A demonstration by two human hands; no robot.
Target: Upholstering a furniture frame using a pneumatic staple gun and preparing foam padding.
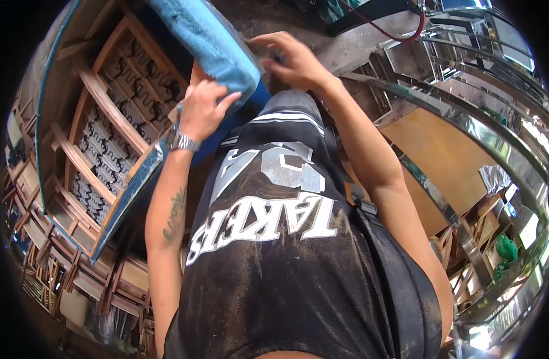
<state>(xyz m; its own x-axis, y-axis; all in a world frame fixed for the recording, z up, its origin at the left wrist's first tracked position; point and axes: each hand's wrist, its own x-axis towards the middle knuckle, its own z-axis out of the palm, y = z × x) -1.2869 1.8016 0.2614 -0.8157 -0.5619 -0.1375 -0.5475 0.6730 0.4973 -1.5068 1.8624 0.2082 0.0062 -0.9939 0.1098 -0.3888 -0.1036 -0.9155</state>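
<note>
A light blue fabric cover [211, 42] wraps a padded part of a wooden sofa frame [107, 99] at the upper left. My left hand [202, 110], with a metal watch at its wrist, is closed at the lower edge of this fabric, its fingers bent against the cloth and the thumb pointing right. Just right of the padded part, my right hand [299, 64] hovers with fingers curved and apart. Nothing shows in it, though its fingertips are slightly blurred. Rows of black zigzag springs [116, 134] span the frame.
Stacked wooden chair frames [101, 287] stand at the lower left. To the right are shiny metal frames [460, 128], a flat brown board [436, 161] and a green plastic bag [506, 248]. A red cable [400, 37] hangs at the top right.
</note>
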